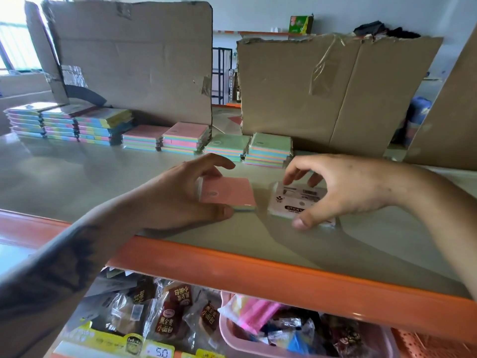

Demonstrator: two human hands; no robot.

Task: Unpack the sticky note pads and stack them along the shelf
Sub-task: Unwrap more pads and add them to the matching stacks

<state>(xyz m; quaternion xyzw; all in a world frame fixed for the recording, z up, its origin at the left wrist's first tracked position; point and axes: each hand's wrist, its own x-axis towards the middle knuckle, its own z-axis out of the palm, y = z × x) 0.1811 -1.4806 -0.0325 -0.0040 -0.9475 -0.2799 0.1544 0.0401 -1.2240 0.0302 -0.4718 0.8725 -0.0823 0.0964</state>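
A pink-topped sticky note pad (pixel 227 193) is gripped by the left hand (pixel 180 195) on the shelf (pixel 103 177), while just beside it a wrapped pad with a printed label (pixel 296 200) is pinched by the right hand (pixel 343 187). Behind, stacked pads (pixel 154 136) are lined along the shelf before cardboard sheets (pixel 134 60). Below, a pink basket (pixel 232 337) is seen filled with wrapped packets (pixel 258 316), beside bagged bread (pixel 165 313).

Window (pixel 15 34) glare upper left; edges warped, soft.
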